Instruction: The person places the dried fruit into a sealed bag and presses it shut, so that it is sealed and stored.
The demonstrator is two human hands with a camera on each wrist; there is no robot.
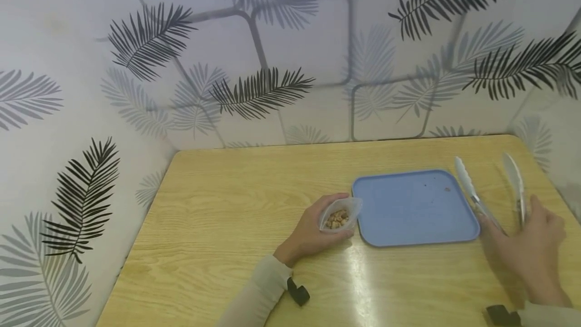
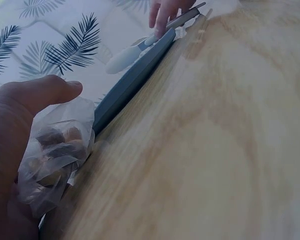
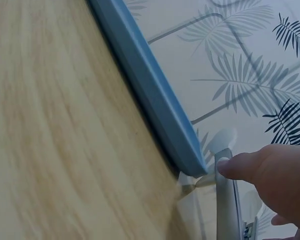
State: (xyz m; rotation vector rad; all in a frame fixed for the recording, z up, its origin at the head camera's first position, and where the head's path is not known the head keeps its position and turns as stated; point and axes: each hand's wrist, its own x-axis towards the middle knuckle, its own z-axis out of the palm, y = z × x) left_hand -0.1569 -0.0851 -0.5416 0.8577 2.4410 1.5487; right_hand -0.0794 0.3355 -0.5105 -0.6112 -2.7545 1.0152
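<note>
My left hand holds a small clear plastic bag with its mouth up, thumb and fingers on either side of it. Brown nut-like pieces lie inside. To the right, metal tongs with pale scalloped tips stand spread wide. My right hand holds them near the handle end, and in the right wrist view the thumb presses on one arm. Nothing is between the tips. A blue tray lies between both hands, the bag right at its left edge.
The wooden table carries all of this. A few dark crumbs dot the tray's far right corner. Behind the table's far edge stands a wall with a leaf pattern.
</note>
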